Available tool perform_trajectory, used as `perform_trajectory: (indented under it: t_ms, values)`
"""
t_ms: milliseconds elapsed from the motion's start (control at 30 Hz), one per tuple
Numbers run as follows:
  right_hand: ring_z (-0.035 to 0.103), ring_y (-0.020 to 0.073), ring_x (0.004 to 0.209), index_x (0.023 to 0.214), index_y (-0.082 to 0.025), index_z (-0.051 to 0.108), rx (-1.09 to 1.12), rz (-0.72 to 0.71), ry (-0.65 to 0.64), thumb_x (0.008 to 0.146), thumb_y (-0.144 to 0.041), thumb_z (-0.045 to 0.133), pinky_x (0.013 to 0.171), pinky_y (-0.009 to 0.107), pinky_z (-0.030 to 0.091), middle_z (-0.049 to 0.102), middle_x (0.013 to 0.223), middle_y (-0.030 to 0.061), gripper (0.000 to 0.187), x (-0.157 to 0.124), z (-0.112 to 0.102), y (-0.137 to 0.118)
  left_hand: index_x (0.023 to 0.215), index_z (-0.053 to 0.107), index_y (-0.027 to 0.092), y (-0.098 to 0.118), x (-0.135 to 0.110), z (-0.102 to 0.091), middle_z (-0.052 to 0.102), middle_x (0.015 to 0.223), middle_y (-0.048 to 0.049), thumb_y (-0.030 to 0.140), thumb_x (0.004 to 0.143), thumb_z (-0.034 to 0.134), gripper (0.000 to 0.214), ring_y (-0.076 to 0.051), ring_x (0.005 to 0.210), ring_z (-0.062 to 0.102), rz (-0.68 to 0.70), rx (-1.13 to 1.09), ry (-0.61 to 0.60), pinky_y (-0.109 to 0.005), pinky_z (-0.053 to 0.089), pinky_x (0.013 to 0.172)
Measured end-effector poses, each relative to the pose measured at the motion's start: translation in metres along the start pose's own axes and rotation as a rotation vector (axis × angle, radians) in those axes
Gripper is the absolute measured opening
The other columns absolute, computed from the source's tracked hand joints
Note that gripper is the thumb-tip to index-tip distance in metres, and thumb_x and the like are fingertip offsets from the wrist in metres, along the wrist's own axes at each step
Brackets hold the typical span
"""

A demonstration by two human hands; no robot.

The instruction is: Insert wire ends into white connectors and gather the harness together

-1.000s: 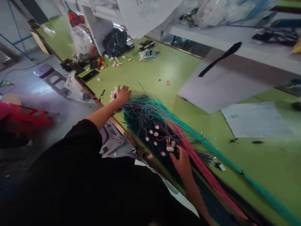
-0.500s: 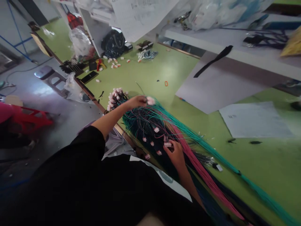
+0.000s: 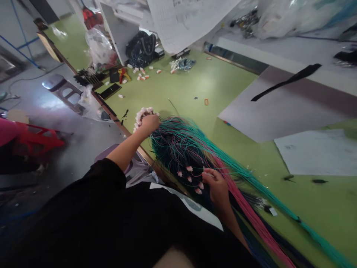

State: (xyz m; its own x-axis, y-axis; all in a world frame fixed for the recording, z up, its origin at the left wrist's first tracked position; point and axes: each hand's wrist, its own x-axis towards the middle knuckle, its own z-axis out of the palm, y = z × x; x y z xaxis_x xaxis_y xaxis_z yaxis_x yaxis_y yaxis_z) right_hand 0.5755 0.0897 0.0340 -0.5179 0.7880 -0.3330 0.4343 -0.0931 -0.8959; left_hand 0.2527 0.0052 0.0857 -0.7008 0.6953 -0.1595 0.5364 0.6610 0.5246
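My left hand (image 3: 150, 123) is at the pile of white wire connectors (image 3: 143, 112) near the table's left edge. Its fingers are curled, and whatever is in them is hidden. Between the thumb and fingers of my right hand (image 3: 219, 185) a small white connector (image 3: 208, 173) is pinched, partly covered, with a thin wire by it. Several pinkish-white connectors (image 3: 189, 169) lie on dark wires just left of that hand. Loose green and pink wires (image 3: 178, 128) spread between both hands, running into a long green bundle (image 3: 252, 178) and a pink bundle (image 3: 240, 203).
On the green table (image 3: 173, 89) lie a black phone (image 3: 110, 91), a red-and-yellow tool (image 3: 123, 75), scattered connectors (image 3: 142, 77), an orange ring (image 3: 206, 101) and paper sheets (image 3: 318, 152). A shelf (image 3: 240, 46) overhangs the back. A stool (image 3: 65, 93) stands left.
My left hand has moved left and slightly down from above the wires to the connector pile; the pale connector seen in it before is no longer visible. My right hand still pinches near the loose connectors.
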Motion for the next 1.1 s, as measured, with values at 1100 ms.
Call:
perform_trajectory:
  t_ms: [1100]
  values:
    - [0.053, 0.0128, 0.071, 0.095, -0.021, 0.052, -0.080, -0.451, -0.689, 0.069, -0.042, 0.063, 0.065, 0.027, 0.044, 0.056, 0.085, 0.0015, 0.035, 0.032, 0.034, -0.094, 0.067, 0.049, 0.016, -0.020, -0.002, 0.031, 0.043, 0.052, 0.0039, 0.009, 0.072, 0.048, 0.009, -0.007, 0.048, 0.044, -0.226, -1.558, -0.089, -0.022, 0.042, 0.057]
